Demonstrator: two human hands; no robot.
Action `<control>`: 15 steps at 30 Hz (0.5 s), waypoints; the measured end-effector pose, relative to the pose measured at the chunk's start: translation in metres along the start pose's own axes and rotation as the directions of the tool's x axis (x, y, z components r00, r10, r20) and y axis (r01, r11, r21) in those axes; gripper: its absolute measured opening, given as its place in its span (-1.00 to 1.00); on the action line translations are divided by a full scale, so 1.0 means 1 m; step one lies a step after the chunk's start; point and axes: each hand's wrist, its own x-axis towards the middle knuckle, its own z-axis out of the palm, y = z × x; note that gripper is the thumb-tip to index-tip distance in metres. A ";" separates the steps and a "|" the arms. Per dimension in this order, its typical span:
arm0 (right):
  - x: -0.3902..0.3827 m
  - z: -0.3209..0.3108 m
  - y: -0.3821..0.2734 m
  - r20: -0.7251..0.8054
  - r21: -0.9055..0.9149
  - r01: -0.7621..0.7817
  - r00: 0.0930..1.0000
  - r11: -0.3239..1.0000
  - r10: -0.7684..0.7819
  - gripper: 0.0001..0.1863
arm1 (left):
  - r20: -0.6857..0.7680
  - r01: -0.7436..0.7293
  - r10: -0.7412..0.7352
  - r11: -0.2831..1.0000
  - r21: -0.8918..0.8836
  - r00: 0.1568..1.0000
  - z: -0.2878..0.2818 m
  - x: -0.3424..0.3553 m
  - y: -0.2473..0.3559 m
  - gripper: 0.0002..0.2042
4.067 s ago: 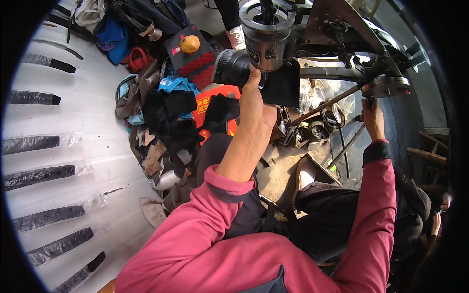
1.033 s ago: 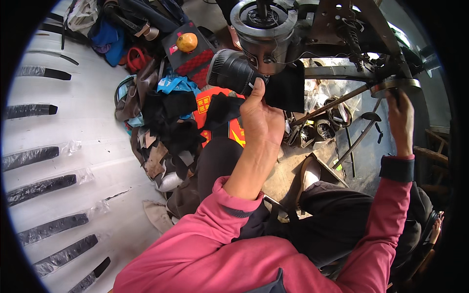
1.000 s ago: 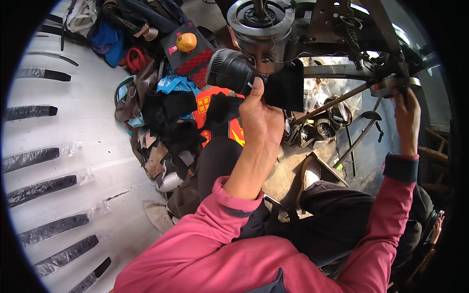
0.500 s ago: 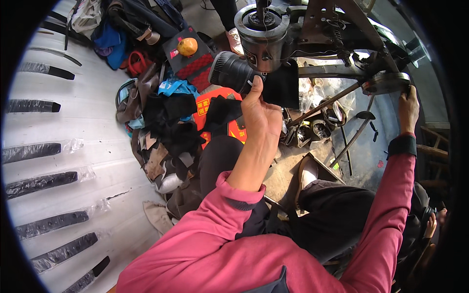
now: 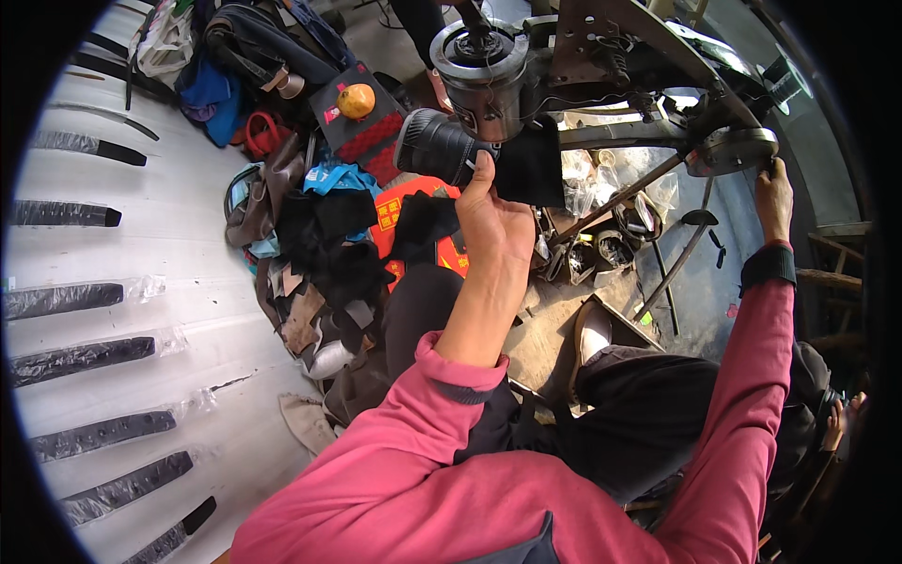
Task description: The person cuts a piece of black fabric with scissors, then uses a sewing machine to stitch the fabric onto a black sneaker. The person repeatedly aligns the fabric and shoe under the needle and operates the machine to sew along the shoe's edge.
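My left hand (image 5: 498,226) is closed on a black shoe (image 5: 430,148), thumb up against its side, under the round metal head (image 5: 481,80) of a sewing machine. A flat black piece of material (image 5: 534,169) hangs beside the shoe, to the right of my thumb; whether it is joined to the shoe is hidden. Out to the right, my right hand (image 5: 775,199) has its fingers closed at the rim of the machine's round wheel (image 5: 733,150).
At the left, black strips (image 5: 80,360) in clear wrap lie on a white surface (image 5: 244,414). Leather scraps (image 5: 305,315), dark cloth and a red printed sheet (image 5: 390,211) are heaped beside my knee. A yellow fruit (image 5: 356,101) rests on a dark box. Small tins (image 5: 615,249) stand below the machine.
The view has shifted slightly, so the machine, shoe and both hands appear a little further left. Both hands keep their hold.
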 end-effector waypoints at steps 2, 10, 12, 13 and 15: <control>-0.005 0.020 0.004 0.096 -0.015 -0.073 0.993 0.997 0.074 -0.64 | -0.016 -0.011 0.011 1.000 -0.005 1.000 0.001 -0.001 0.001 -0.79; -0.085 0.017 -0.085 0.596 0.479 -0.160 0.781 0.863 -0.186 -0.73 | 0.004 -0.025 0.025 1.000 -0.007 1.000 0.002 -0.002 -0.002 -0.75; -0.077 -0.015 -0.089 0.382 0.551 -0.009 0.892 0.835 -0.242 -0.75 | 0.010 -0.007 0.008 1.000 -0.009 1.000 0.002 -0.002 0.000 -0.74; -0.066 -0.030 -0.083 0.280 0.606 0.073 0.913 0.792 -0.298 -0.76 | 0.031 -0.010 0.010 1.000 -0.001 0.999 0.002 -0.002 0.000 -0.73; -0.036 -0.046 -0.061 0.184 0.472 0.031 0.974 0.881 -0.133 -0.75 | 0.006 -0.002 0.002 1.000 0.002 1.000 0.002 -0.002 0.000 -0.73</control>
